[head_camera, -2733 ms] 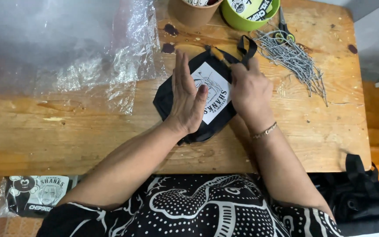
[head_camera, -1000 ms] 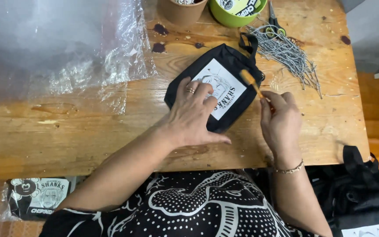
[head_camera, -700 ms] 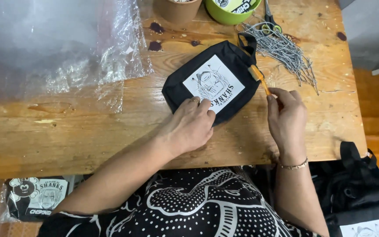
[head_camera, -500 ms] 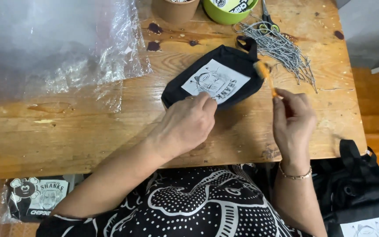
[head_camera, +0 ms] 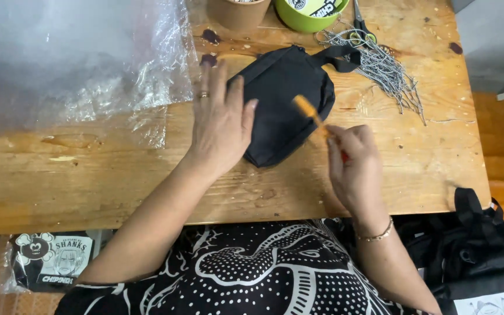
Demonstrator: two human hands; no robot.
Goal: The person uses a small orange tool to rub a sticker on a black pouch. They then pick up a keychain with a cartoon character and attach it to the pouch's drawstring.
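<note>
A small black fabric pouch (head_camera: 290, 102) lies on the wooden table (head_camera: 427, 157), plain side up, its strap loop pointing to the far right. My left hand (head_camera: 221, 119) lies flat with fingers spread, its fingertips on the pouch's left edge; a ring is on one finger. My right hand (head_camera: 354, 166) is just right of the pouch and grips a thin orange-tipped tool (head_camera: 310, 112) that slants over the pouch's right side.
Crumpled clear plastic sheeting (head_camera: 71, 64) covers the table's left. At the far edge stand a brown paper cup (head_camera: 237, 11) and a green bowl (head_camera: 310, 9). Scissors (head_camera: 360, 26) and a heap of metal ball chains (head_camera: 383, 67) lie at right. Bagged pouches sit below the table (head_camera: 48, 262).
The pouch has been turned over: its white printed label, seen before, now faces down. My left hand moved from the pouch's near edge to its left side; my right hand still holds the tool.
</note>
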